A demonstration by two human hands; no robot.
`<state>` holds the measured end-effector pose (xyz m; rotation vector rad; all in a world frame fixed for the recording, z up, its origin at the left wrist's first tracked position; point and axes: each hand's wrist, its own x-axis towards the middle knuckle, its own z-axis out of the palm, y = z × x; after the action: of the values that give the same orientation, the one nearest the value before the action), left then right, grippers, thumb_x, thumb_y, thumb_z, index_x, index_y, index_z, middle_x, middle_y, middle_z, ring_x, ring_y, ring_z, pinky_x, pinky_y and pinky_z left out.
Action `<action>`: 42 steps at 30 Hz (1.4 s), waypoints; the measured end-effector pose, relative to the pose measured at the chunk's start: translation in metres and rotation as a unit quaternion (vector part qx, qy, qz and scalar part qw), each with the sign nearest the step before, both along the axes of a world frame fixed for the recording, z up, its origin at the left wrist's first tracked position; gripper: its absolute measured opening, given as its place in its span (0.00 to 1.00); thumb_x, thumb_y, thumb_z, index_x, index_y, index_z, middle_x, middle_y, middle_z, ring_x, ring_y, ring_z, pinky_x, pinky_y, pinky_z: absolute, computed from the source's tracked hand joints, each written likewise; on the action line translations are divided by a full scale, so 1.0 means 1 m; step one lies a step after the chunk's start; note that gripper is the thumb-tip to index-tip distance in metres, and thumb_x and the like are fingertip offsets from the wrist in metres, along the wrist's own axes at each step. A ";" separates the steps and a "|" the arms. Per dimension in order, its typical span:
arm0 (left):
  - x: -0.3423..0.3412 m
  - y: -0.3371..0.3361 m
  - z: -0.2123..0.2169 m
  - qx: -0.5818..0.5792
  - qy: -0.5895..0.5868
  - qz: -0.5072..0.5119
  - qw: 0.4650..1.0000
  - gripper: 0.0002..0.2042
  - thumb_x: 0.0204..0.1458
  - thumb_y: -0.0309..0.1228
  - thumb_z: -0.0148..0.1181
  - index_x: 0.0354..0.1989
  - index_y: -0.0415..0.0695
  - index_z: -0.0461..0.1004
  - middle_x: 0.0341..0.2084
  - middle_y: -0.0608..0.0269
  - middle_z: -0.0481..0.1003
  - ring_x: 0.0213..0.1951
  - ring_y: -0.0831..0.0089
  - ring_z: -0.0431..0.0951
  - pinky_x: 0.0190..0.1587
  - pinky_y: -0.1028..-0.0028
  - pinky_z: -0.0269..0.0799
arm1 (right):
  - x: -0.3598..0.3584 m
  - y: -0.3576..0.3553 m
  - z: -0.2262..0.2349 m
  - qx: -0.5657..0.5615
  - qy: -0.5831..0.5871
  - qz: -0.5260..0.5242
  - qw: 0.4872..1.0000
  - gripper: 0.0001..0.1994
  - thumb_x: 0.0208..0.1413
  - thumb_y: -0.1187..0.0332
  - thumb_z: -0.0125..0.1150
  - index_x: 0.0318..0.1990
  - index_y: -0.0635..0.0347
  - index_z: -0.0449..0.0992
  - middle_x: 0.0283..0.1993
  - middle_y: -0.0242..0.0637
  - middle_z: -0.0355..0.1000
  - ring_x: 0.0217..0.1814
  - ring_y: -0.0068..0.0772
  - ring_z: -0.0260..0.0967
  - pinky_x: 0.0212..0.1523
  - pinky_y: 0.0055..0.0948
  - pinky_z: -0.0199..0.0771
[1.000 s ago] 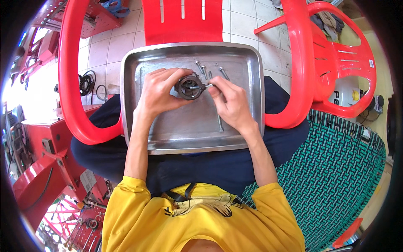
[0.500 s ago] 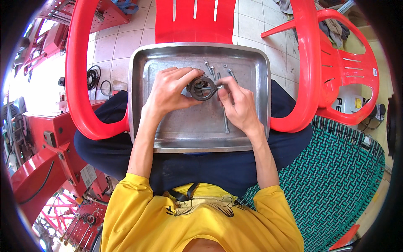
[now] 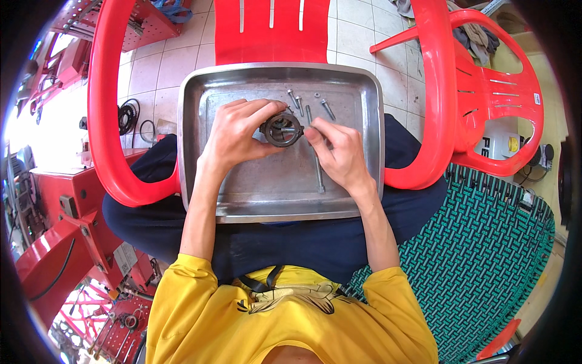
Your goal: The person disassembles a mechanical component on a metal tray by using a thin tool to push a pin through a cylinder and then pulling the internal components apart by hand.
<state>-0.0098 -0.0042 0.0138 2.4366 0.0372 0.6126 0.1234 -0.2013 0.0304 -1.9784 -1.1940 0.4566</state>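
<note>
A dark, round metal ring-shaped part [image 3: 282, 128] is held just above the middle of a shallow rectangular steel tray [image 3: 273, 194] that rests across the person's lap. The left hand [image 3: 237, 134] grasps the ring from its left side, fingers curled over its upper rim and thumb beneath. The right hand [image 3: 339, 151] meets the ring from the right, its fingertips pinched at the ring's edge; whether they hold a small piece there cannot be told. A long thin metal rod [image 3: 316, 167] lies on the tray floor, partly hidden under the right hand. Several loose silver bolts [image 3: 327, 109] lie scattered on the tray just beyond the ring, near the far rim. The tray sits between the arms of a red plastic chair [image 3: 273, 30] facing the person. A second red plastic chair [image 3: 491, 91] stands to the right, with a green woven seat [image 3: 485, 255] nearer the person. Red metal frames [image 3: 66, 218] and coiled black cable [image 3: 127, 115] lie on the tiled floor [image 3: 163, 67] to the left.
</note>
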 end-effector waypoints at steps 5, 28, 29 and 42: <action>0.000 0.000 0.001 -0.004 0.020 0.007 1.000 0.33 0.25 0.30 0.80 0.49 0.45 0.79 0.40 0.57 0.83 0.39 0.56 0.85 0.42 0.62 0.80 | -0.006 0.002 -0.002 0.017 0.031 -0.025 0.999 0.11 0.67 0.59 0.62 0.45 0.57 0.75 0.29 0.46 0.78 0.32 0.53 0.79 0.32 0.45 0.75; 0.002 -0.004 0.003 0.006 0.020 0.019 1.000 0.30 0.33 0.32 0.81 0.51 0.50 0.80 0.39 0.61 0.84 0.37 0.61 0.86 0.42 0.66 0.81 | -0.001 0.001 -0.007 -0.005 0.062 -0.075 0.995 0.13 0.68 0.57 0.61 0.46 0.57 0.76 0.26 0.41 0.78 0.29 0.48 0.79 0.33 0.43 0.75; 0.002 -0.003 0.002 0.008 0.010 0.019 1.000 0.29 0.33 0.33 0.81 0.50 0.50 0.80 0.39 0.61 0.84 0.37 0.61 0.86 0.41 0.66 0.81 | 0.001 0.002 -0.007 -0.001 0.069 -0.102 0.992 0.12 0.68 0.58 0.62 0.48 0.57 0.76 0.28 0.41 0.78 0.29 0.47 0.79 0.33 0.43 0.75; 0.002 -0.005 -0.001 0.020 0.008 0.016 1.000 0.32 0.31 0.47 0.84 0.46 0.47 0.79 0.39 0.63 0.80 0.34 0.62 0.84 0.37 0.67 0.80 | 0.028 -0.006 -0.029 -0.104 -0.108 -0.140 0.979 0.14 0.61 0.64 0.68 0.48 0.63 0.76 0.46 0.48 0.75 0.45 0.54 0.76 0.47 0.48 0.74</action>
<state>-0.0075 -0.0088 0.0126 2.4835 0.0713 0.6131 0.1513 -0.2071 0.0010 -2.3836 -1.0045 0.2331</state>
